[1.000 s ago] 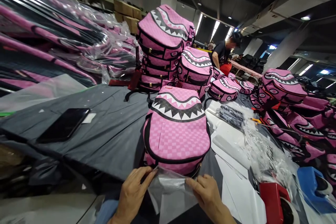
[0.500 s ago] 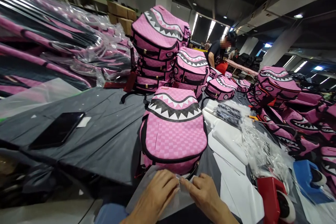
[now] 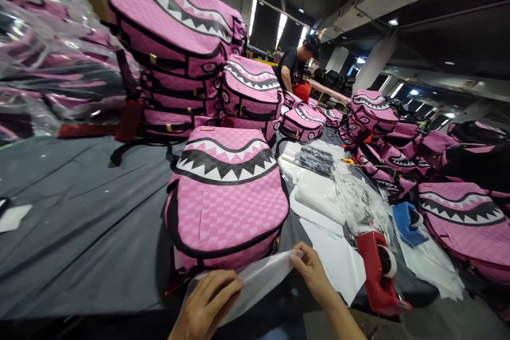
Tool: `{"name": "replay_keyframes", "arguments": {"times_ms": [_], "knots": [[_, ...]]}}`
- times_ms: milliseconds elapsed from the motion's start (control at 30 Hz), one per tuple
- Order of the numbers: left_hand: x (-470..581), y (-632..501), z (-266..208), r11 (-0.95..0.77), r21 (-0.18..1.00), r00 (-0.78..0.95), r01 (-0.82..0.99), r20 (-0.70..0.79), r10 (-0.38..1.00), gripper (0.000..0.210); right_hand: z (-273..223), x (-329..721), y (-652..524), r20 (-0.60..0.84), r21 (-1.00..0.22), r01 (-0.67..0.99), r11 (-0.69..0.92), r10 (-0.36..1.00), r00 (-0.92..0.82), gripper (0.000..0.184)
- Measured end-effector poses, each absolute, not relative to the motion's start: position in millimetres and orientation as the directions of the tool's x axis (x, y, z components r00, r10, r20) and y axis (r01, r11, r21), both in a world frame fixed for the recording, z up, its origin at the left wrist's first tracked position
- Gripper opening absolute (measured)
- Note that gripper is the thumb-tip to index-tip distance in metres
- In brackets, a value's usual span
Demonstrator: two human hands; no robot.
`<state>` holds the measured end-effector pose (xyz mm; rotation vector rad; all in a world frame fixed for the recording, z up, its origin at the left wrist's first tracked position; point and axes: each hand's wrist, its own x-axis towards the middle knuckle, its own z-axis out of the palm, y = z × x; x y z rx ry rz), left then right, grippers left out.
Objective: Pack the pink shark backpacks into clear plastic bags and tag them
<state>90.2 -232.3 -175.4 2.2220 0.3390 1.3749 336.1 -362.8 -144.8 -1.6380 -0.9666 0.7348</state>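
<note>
A translucent plastic bag (image 3: 261, 279) stretches between my two hands at the table's near edge. My left hand (image 3: 211, 300) is closed on its left part, fingers curled. With thumb and fingers pinched, my right hand (image 3: 311, 268) grips the bag's right corner. Just beyond them a pink checkered backpack (image 3: 233, 202) lies on its back, its shark-mouth print facing up. The bag's far edge is close to the backpack's near end; whether they touch I cannot tell.
Stacked pink backpacks (image 3: 171, 53) rise behind. To the right lie white sheets (image 3: 338, 265), clear plastic bags (image 3: 358, 196), a red tape dispenser (image 3: 376, 271) and a blue tape dispenser (image 3: 410, 223). A person (image 3: 295, 66) bends over farther back. Plastic-wrapped backpacks (image 3: 59, 64) pile up at left.
My hands have moved apart, drawing the plastic bag out between them, with the right hand farther right. The view has turned right, so the phone at left has nearly left the picture.
</note>
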Motion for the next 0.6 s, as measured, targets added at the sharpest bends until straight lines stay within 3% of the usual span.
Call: {"name": "replay_keyframes", "arguments": {"times_ms": [67,133,233,333,467,567,600], "knots": [[88.5,-230.1,-180.1,-0.853,0.52,0.461,-0.034,0.766,0.449,0.027,-148.6,333.6,-344.3,0.089,-0.958,0.277,-0.077,0.837,0.54,0.044],[86.3,-227.0,-183.7,-0.871,0.491,0.489,0.011,0.757,0.433,0.031,-152.3,333.5,-322.1,0.214,-0.899,0.435,-0.046,0.821,0.53,0.043],[84.0,-221.5,-185.7,-0.931,0.356,0.558,0.08,0.758,0.338,0.035,-159.6,339.9,-292.6,0.349,-0.784,0.619,-0.036,0.8,0.488,0.047],[84.3,-216.8,-185.0,-0.967,0.213,0.61,0.139,0.751,0.253,0.032,-167.9,349.2,-282.1,0.394,-0.75,0.658,-0.059,0.759,0.517,0.049],[87.3,-214.0,-184.2,-0.97,0.201,0.643,0.139,0.727,0.242,0.024,-169.3,347.6,-304.0,0.511,-0.682,0.721,-0.122,0.627,0.588,0.035],[87.7,-218.0,-185.9,-0.971,0.209,0.641,0.115,0.731,0.234,0.022,-158.5,333.2,-323.5,0.702,-0.397,0.918,0.02,0.651,0.289,0.011],[87.0,-221.5,-186.9,-0.967,0.216,0.63,0.135,0.735,0.252,0.021,-153.1,328.5,-325.9,0.729,-0.261,0.959,0.108,0.673,0.122,0.015]]}}
